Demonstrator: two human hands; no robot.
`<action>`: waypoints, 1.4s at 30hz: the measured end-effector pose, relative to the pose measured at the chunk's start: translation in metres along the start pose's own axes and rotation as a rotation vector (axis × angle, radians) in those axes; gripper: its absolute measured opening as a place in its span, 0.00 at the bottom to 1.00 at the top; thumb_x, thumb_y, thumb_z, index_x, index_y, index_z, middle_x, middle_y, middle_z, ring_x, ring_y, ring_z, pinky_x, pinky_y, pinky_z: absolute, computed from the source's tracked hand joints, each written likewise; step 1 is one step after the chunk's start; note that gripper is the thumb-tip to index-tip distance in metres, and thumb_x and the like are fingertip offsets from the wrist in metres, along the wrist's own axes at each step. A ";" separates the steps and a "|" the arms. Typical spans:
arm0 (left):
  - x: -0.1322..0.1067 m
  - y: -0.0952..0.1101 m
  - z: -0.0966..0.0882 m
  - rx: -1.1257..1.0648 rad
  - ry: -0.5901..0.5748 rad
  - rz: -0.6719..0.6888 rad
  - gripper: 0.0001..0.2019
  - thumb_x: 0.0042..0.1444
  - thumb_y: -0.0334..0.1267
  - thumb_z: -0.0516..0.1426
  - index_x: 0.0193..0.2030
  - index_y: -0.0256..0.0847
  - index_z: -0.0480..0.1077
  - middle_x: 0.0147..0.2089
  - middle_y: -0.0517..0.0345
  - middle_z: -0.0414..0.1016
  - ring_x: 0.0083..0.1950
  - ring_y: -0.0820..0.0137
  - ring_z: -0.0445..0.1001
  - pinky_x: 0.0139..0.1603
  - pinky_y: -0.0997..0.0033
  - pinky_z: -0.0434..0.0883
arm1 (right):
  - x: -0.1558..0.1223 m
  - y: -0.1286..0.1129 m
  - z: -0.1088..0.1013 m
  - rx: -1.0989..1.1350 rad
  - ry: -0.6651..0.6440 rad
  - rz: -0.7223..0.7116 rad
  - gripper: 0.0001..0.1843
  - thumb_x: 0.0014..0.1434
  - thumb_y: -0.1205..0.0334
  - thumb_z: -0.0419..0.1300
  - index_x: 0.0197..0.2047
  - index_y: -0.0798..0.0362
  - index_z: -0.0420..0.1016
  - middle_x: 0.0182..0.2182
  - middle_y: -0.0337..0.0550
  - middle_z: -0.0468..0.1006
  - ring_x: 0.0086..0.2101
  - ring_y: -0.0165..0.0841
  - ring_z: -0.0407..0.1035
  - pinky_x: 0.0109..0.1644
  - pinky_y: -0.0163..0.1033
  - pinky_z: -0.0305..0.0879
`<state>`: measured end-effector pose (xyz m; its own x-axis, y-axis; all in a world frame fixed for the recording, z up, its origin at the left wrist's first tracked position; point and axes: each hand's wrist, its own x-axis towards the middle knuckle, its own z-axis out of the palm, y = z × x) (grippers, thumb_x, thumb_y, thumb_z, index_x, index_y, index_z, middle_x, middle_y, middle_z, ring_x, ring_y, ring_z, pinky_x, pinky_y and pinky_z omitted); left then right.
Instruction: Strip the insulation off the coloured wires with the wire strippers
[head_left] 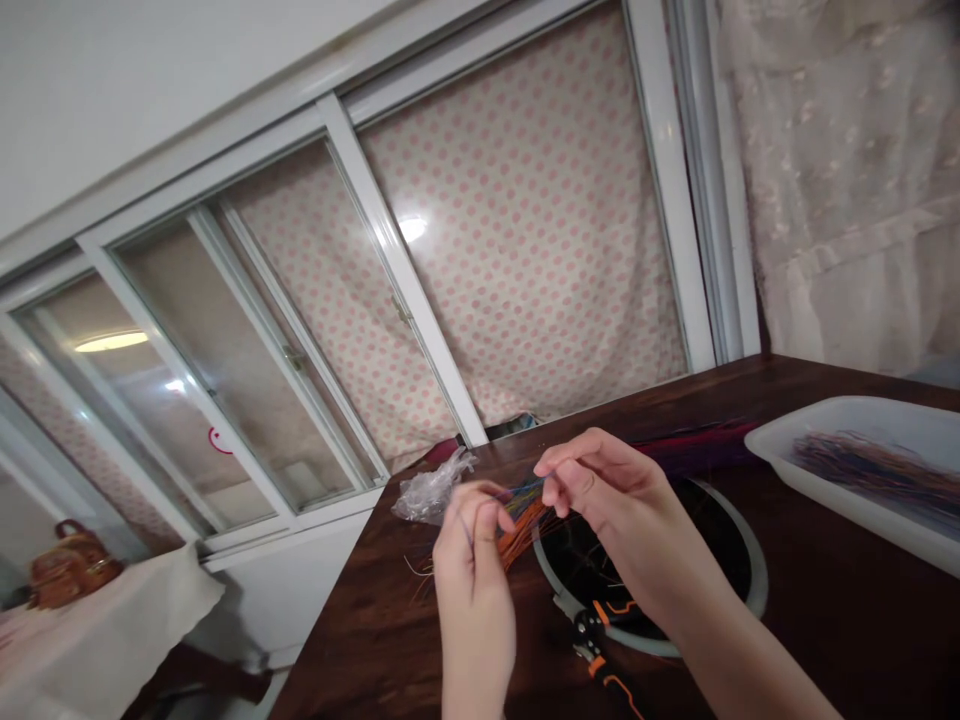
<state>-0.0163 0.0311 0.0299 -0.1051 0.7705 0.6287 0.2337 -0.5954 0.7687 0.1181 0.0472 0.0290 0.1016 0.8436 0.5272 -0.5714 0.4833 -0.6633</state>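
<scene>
Between my two hands runs a thin blue wire (529,488), held above the dark table. My left hand (474,545) is closed around one part of it, and a strand loops over the back of the fingers. With thumb and forefinger, my right hand (600,480) pinches the wire further right. Behind and below the hands lies a bundle of orange wires (519,540), partly hidden by them. Wire strippers or pliers with black and orange handles (600,640) rest against the rim of a round black tray with a grey edge (756,590), under my right forearm.
A white plastic tub (787,470) with many loose coloured wires stands at the right. A crumpled clear plastic bag (435,485) lies at the table's left edge. Purple and red wires (697,440) stretch along the back of the dark wooden table (367,630). Sliding windows stand behind.
</scene>
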 end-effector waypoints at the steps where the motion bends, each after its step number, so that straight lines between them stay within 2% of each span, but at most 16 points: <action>1: 0.002 -0.002 0.000 0.011 -0.058 -0.033 0.25 0.62 0.56 0.57 0.21 0.40 0.64 0.25 0.59 0.66 0.25 0.72 0.59 0.27 0.72 0.58 | 0.000 0.000 0.002 0.000 0.015 -0.016 0.07 0.57 0.56 0.67 0.29 0.48 0.81 0.27 0.39 0.80 0.27 0.28 0.69 0.32 0.35 0.66; 4: 0.007 -0.012 -0.003 -0.024 -0.301 -0.174 0.27 0.61 0.61 0.55 0.21 0.41 0.59 0.19 0.66 0.54 0.22 0.74 0.52 0.25 0.72 0.53 | 0.001 0.002 0.006 0.034 0.014 -0.064 0.07 0.57 0.58 0.67 0.28 0.50 0.79 0.25 0.38 0.79 0.26 0.28 0.69 0.31 0.36 0.68; 9: 0.013 -0.032 -0.013 -0.201 -0.648 -0.290 0.30 0.56 0.66 0.56 0.21 0.41 0.58 0.16 0.69 0.50 0.19 0.78 0.46 0.22 0.71 0.45 | 0.008 0.016 0.006 0.073 0.034 -0.100 0.09 0.54 0.60 0.67 0.26 0.51 0.74 0.20 0.34 0.73 0.22 0.25 0.65 0.27 0.32 0.63; 11: 0.015 -0.040 -0.014 -0.221 -0.709 -0.312 0.30 0.55 0.66 0.58 0.20 0.40 0.60 0.14 0.69 0.50 0.18 0.79 0.45 0.21 0.71 0.44 | 0.011 0.022 0.006 0.073 0.049 -0.099 0.08 0.53 0.60 0.67 0.25 0.51 0.74 0.19 0.33 0.73 0.21 0.25 0.64 0.26 0.32 0.62; 14: 0.017 -0.046 -0.014 -0.253 -0.686 -0.339 0.26 0.59 0.58 0.59 0.23 0.37 0.65 0.14 0.68 0.54 0.18 0.80 0.47 0.21 0.73 0.45 | 0.015 0.027 0.003 0.056 0.079 -0.114 0.08 0.53 0.60 0.67 0.26 0.51 0.75 0.19 0.34 0.74 0.21 0.25 0.65 0.26 0.33 0.62; 17: 0.019 -0.045 -0.016 -0.331 -0.558 -0.347 0.18 0.60 0.53 0.60 0.41 0.37 0.72 0.24 0.62 0.70 0.20 0.79 0.59 0.19 0.78 0.48 | 0.018 0.023 -0.007 0.010 0.155 -0.166 0.08 0.51 0.60 0.69 0.26 0.51 0.76 0.21 0.33 0.75 0.22 0.25 0.66 0.28 0.33 0.63; 20: 0.020 -0.040 -0.020 -0.494 -0.469 -0.300 0.25 0.54 0.51 0.66 0.55 0.42 0.72 0.48 0.45 0.80 0.43 0.65 0.79 0.21 0.81 0.62 | 0.019 0.009 -0.020 -0.051 0.231 -0.223 0.06 0.51 0.61 0.71 0.28 0.50 0.77 0.23 0.33 0.77 0.24 0.24 0.67 0.31 0.33 0.64; 22: 0.019 -0.036 -0.022 -0.565 -0.477 -0.249 0.24 0.52 0.50 0.68 0.53 0.42 0.76 0.59 0.40 0.76 0.56 0.55 0.77 0.30 0.77 0.73 | 0.017 -0.001 -0.028 -0.080 0.292 -0.281 0.06 0.52 0.62 0.70 0.29 0.49 0.77 0.24 0.33 0.76 0.25 0.25 0.67 0.31 0.32 0.64; 24: 0.019 -0.033 -0.023 -0.520 -0.503 -0.231 0.18 0.54 0.49 0.66 0.47 0.42 0.79 0.58 0.41 0.78 0.56 0.54 0.78 0.37 0.72 0.77 | 0.016 -0.012 -0.034 -0.088 0.378 -0.363 0.04 0.53 0.65 0.69 0.29 0.50 0.77 0.24 0.34 0.75 0.26 0.25 0.67 0.30 0.32 0.63; 28: 0.018 -0.029 -0.022 -0.150 -0.522 -0.310 0.13 0.60 0.45 0.62 0.43 0.38 0.81 0.44 0.45 0.85 0.47 0.59 0.82 0.48 0.63 0.77 | 0.022 -0.035 -0.043 -0.052 0.537 -0.529 0.07 0.55 0.71 0.64 0.28 0.51 0.76 0.25 0.35 0.74 0.25 0.23 0.64 0.29 0.30 0.60; 31: 0.016 -0.028 -0.016 0.040 -0.598 -0.348 0.14 0.60 0.46 0.61 0.43 0.38 0.80 0.45 0.47 0.84 0.49 0.59 0.81 0.54 0.59 0.74 | 0.038 -0.062 -0.040 0.003 0.651 -0.599 0.12 0.61 0.74 0.58 0.27 0.52 0.73 0.25 0.34 0.71 0.24 0.22 0.62 0.28 0.30 0.59; 34: 0.007 -0.032 0.009 0.062 -0.774 -0.378 0.19 0.61 0.53 0.58 0.47 0.39 0.79 0.48 0.46 0.83 0.51 0.57 0.79 0.50 0.59 0.74 | 0.061 -0.102 -0.023 0.064 0.655 -0.713 0.17 0.67 0.73 0.51 0.27 0.51 0.70 0.25 0.32 0.68 0.23 0.20 0.61 0.28 0.29 0.58; 36: -0.005 -0.037 0.041 -0.031 -0.856 -0.447 0.27 0.60 0.60 0.56 0.50 0.38 0.77 0.52 0.41 0.80 0.55 0.54 0.77 0.50 0.57 0.73 | 0.075 -0.131 -0.004 0.082 0.614 -0.769 0.16 0.66 0.70 0.51 0.26 0.51 0.68 0.24 0.29 0.68 0.23 0.17 0.62 0.28 0.27 0.56; 39: -0.030 -0.039 0.102 -0.302 -0.849 -0.781 0.35 0.58 0.68 0.51 0.49 0.34 0.76 0.48 0.38 0.80 0.54 0.50 0.76 0.54 0.49 0.70 | 0.092 -0.168 0.026 0.028 0.628 -0.877 0.18 0.64 0.67 0.49 0.24 0.55 0.71 0.26 0.31 0.71 0.38 0.24 0.76 0.31 0.29 0.56; 41: -0.046 -0.032 0.137 -0.739 -0.982 -1.094 0.31 0.58 0.64 0.52 0.45 0.34 0.76 0.47 0.38 0.80 0.56 0.48 0.75 0.56 0.48 0.67 | 0.100 -0.182 0.041 0.061 0.633 -0.885 0.26 0.63 0.70 0.36 0.25 0.61 0.72 0.26 0.35 0.67 0.47 0.34 0.76 0.33 0.33 0.56; 42: -0.052 -0.026 0.148 -0.800 -1.022 -1.151 0.28 0.57 0.61 0.52 0.40 0.34 0.77 0.42 0.39 0.81 0.52 0.48 0.76 0.55 0.50 0.68 | 0.104 -0.185 0.046 0.074 0.650 -0.911 0.27 0.62 0.72 0.35 0.25 0.61 0.72 0.26 0.35 0.63 0.47 0.35 0.76 0.33 0.34 0.57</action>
<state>0.1265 0.0408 -0.0404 0.8178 0.4798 -0.3178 -0.0460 0.6049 0.7950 0.1969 0.0352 0.2307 0.9001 0.1541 0.4075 -0.1114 0.9857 -0.1268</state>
